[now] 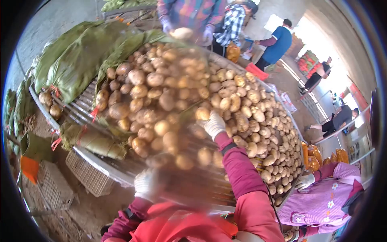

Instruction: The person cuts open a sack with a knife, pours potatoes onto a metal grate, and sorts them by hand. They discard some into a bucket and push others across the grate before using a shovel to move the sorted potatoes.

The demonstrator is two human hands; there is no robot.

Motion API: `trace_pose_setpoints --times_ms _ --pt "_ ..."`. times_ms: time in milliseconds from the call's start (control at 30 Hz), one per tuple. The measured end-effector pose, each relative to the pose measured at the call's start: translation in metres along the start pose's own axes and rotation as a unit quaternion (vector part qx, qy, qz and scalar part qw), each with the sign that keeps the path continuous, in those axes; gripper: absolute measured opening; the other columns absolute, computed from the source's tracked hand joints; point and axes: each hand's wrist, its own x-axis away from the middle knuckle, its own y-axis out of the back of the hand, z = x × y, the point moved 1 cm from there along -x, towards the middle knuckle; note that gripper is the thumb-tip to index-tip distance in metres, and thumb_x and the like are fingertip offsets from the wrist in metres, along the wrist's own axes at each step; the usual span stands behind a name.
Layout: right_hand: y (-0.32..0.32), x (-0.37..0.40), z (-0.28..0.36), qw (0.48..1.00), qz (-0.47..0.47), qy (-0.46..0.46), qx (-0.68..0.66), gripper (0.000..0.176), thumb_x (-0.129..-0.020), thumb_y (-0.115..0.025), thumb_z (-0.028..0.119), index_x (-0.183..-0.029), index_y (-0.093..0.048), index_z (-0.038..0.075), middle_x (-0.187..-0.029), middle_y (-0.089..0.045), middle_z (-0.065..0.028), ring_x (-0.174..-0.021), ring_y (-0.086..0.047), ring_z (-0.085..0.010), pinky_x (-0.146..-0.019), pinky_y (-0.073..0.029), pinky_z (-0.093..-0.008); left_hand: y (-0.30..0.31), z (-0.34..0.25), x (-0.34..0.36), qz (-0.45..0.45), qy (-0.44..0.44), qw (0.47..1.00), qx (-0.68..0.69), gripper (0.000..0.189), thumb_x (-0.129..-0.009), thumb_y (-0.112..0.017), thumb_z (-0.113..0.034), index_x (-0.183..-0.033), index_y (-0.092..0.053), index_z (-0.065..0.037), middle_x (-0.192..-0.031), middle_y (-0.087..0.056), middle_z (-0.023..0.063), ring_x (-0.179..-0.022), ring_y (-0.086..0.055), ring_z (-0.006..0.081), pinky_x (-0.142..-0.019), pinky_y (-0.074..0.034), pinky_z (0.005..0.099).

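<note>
- Head view: bulky green woven sacks [76, 58] are laid at 10 o'clock on a slatted grey metal table [78, 113], presumably so that their contents can be tipped within reach.
- At 8 o'clock, a rolled green sack [96, 141] is rested across the table's near rim, perhaps set there to leave the slats free.
- Brown, rounded loose potatoes [137, 92] are heaped toward 10 and 11 o'clock; the gaps between the slats probably let soil drop.
- At 7 o'clock, the white-gloved left hand [146, 184] is held by the near rim; its fingers are blurred, so their opening and any hold cannot be told.
- Just off centre toward 3 o'clock, the white-gloved right hand [213, 124] is extended, fingers partly bent against a yellowish oval potato [202, 113]; whether it is gripped cannot be told.
- Paler potatoes [258, 117] are crowded at 3 o'clock, apparently contained by the table's raised edge.
- At 4 o'clock, a co-worker's gloved hand [305, 181] is placed beside that edge.
</note>
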Motion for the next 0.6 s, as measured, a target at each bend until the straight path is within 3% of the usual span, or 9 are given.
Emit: trace_pose_setpoints --times_ms 100,133,200,267,400,500,533,567,600 --pt "-0.02 0.002 -0.05 0.941 0.108 -0.089 -0.308 0.045 -0.079 -0.079 0.001 -0.118 -0.056 -0.001 -0.109 -0.066 -0.0098 -0.096 -0.064 -0.0173 -0.076 -0.056 -0.0309 -0.005 0.003 -0.001 -0.063 -0.028 0.998 0.01 0.022 -0.08 -0.069 -0.027 -0.082 -0.063 -0.005 -0.082 -0.066 0.0155 -0.082 -0.063 0.0363 -0.073 -0.05 0.0488" --pt "-0.001 0.02 -0.045 0.888 0.135 -0.126 -0.42 0.057 -0.073 -0.089 0.023 -0.113 -0.059 -0.003 -0.105 -0.068 -0.0119 -0.091 -0.062 -0.016 -0.081 -0.052 -0.0323 -0.005 0.003 -0.001 -0.054 -0.017 0.998 0.021 0.022 -0.08 -0.07 -0.026 -0.082 -0.063 -0.005 -0.082 -0.066 0.0156 -0.082 -0.063 0.0363 -0.073 -0.05 0.0487" --pt "0.029 0.057 -0.035 0.852 0.135 -0.185 -0.472 0.053 -0.074 -0.088 0.02 -0.114 -0.06 -0.001 -0.107 -0.068 -0.009 -0.092 -0.063 -0.0163 -0.083 -0.053 -0.0321 -0.002 -0.001 0.0 -0.037 -0.007 0.999 0.029 0.022 -0.08 -0.07 -0.026 -0.082 -0.062 -0.005 -0.082 -0.066 0.0159 -0.082 -0.063 0.0364 -0.073 -0.05 0.0486" --pt "0.039 0.084 -0.044 0.8 0.133 -0.147 -0.567 0.056 -0.074 -0.086 0.018 -0.12 -0.06 -0.001 -0.109 -0.066 -0.0071 -0.096 -0.065 -0.0174 -0.082 -0.054 -0.0296 0.007 -0.007 0.0 -0.016 -0.008 1.0 0.015 0.022 -0.081 -0.069 -0.025 -0.084 -0.063 -0.005 -0.083 -0.066 0.0162 -0.082 -0.063 0.0365 -0.074 -0.049 0.0484" --pt "0.064 0.129 -0.056 0.678 0.136 -0.134 -0.709 0.043 -0.081 -0.076 0.006 -0.122 -0.062 0.002 -0.115 -0.066 -0.0057 -0.101 -0.065 -0.019 -0.087 -0.056 -0.031 -0.016 0.005 0.002 -0.081 -0.01 0.997 -0.013 0.021 -0.083 -0.067 -0.025 -0.09 -0.064 -0.005 -0.088 -0.067 0.0169 -0.086 -0.064 0.037 -0.076 -0.05 0.0489" --pt "0.075 0.152 -0.05 0.634 0.12 -0.133 -0.752 0.042 -0.084 -0.072 0.006 -0.124 -0.06 0.001 -0.113 -0.066 -0.0063 -0.101 -0.065 -0.021 -0.088 -0.056 -0.0324 -0.008 -0.002 0.001 -0.046 -0.011 0.999 -0.008 0.02 -0.084 -0.067 -0.024 -0.09 -0.065 -0.005 -0.09 -0.068 0.0172 -0.086 -0.064 0.0376 -0.076 -0.05 0.0493" --pt "0.069 0.157 -0.065 0.776 0.114 -0.07 -0.617 0.04 -0.086 -0.068 0.006 -0.125 -0.059 0.001 -0.115 -0.066 -0.0085 -0.103 -0.065 -0.0229 -0.09 -0.055 -0.035 -0.009 -0.003 0.0 -0.046 -0.013 0.999 -0.013 0.019 -0.084 -0.067 -0.024 -0.089 -0.065 -0.005 -0.089 -0.068 0.0172 -0.086 -0.064 0.0377 -0.076 -0.05 0.0494" --pt "0.051 0.165 -0.094 0.884 0.106 -0.004 -0.455 0.039 -0.087 -0.064 0.005 -0.126 -0.058 0.002 -0.117 -0.065 -0.0108 -0.105 -0.064 -0.0248 -0.091 -0.054 -0.0377 -0.01 -0.002 0.001 -0.046 -0.014 0.999 -0.017 0.019 -0.084 -0.067 -0.024 -0.089 -0.065 -0.005 -0.089 -0.068 0.0171 -0.086 -0.064 0.0378 -0.075 -0.05 0.0495" --pt "0.04 0.169 -0.114 0.81 0.126 0.028 -0.572 0.042 -0.089 -0.061 0.008 -0.13 -0.055 0.003 -0.123 -0.062 -0.0127 -0.111 -0.061 -0.0273 -0.094 -0.053 -0.0423 -0.012 -0.001 0.002 -0.047 -0.014 0.999 -0.022 0.018 -0.084 -0.067 -0.023 -0.088 -0.065 -0.005 -0.088 -0.067 0.017 -0.086 -0.064 0.0378 -0.075 -0.05 0.0496"
